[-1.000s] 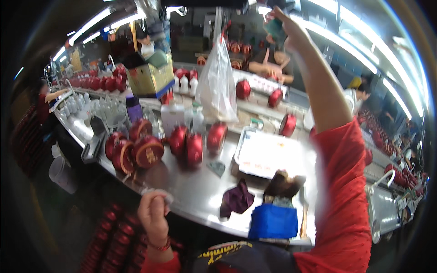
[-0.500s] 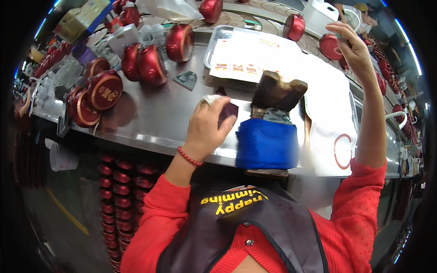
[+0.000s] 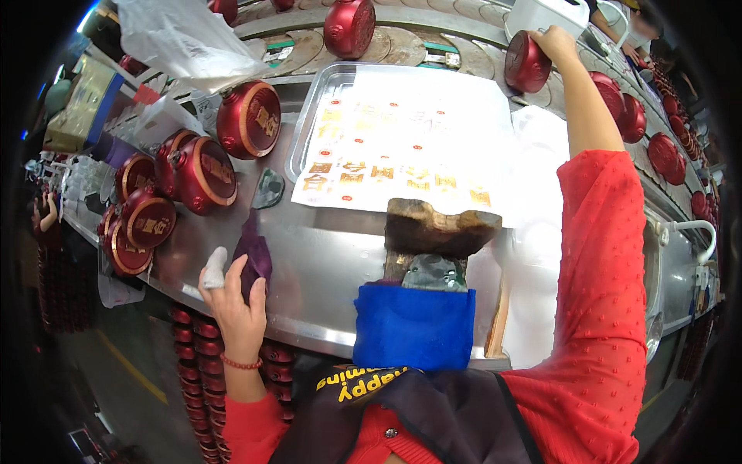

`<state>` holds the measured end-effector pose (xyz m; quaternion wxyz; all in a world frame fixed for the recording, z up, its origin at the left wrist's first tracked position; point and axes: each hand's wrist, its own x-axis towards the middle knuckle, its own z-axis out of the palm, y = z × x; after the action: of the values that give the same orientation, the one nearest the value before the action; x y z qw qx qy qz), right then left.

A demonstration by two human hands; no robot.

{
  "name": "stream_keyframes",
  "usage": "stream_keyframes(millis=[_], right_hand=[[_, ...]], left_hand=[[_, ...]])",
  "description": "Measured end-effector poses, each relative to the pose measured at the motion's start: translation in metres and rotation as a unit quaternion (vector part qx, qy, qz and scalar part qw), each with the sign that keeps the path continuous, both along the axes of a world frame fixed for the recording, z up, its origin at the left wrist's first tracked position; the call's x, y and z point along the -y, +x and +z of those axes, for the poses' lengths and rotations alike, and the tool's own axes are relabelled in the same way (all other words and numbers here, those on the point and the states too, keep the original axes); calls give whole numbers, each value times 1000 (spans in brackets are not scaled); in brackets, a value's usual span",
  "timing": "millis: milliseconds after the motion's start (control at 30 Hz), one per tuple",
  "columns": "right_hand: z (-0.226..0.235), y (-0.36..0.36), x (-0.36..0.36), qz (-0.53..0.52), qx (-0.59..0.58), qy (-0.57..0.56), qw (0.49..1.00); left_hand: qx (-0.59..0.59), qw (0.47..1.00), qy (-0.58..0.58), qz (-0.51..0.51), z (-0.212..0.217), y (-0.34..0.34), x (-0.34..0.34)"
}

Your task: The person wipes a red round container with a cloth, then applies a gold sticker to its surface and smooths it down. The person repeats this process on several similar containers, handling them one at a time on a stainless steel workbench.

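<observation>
My right hand (image 3: 555,45) reaches far right and grips a round, flat-sided red bottle (image 3: 525,66) at its upper right edge, over the conveyor. At the bench's near left, my left hand (image 3: 238,305) has its fingers apart, one in a white finger cover (image 3: 215,268). A dark purple cloth (image 3: 256,255) lies against its fingertips and thumb; part of it is hidden behind them. Between my arms stands a notched wooden block (image 3: 444,228), with a blue cloth (image 3: 415,327) draped at its near side and a grey-green patterned pad (image 3: 434,273) between them.
A clear tray (image 3: 300,147) bears white sheets of gold-and-red decals (image 3: 433,116). Several red bottles with gold emblems (image 3: 210,174) stand at left beside a grey-green scraper-like piece (image 3: 268,189). Behind runs a plated conveyor (image 3: 398,46) carrying more bottles; a white jug (image 3: 553,15) stands beyond.
My right hand has gone from empty in the air to gripping a bottle on the conveyor. My left hand and the purple cloth have shifted left along the bench. The view has shifted.
</observation>
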<state>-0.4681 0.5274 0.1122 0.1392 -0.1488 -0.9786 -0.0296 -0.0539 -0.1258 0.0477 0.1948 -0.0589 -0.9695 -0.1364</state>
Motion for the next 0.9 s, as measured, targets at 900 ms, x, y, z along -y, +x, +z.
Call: stream_keyframes(millis=[900], right_hand=[[75,373,198,572,29,-510,642]], left_hand=[[216,643,567,-468,79,-31,-176]])
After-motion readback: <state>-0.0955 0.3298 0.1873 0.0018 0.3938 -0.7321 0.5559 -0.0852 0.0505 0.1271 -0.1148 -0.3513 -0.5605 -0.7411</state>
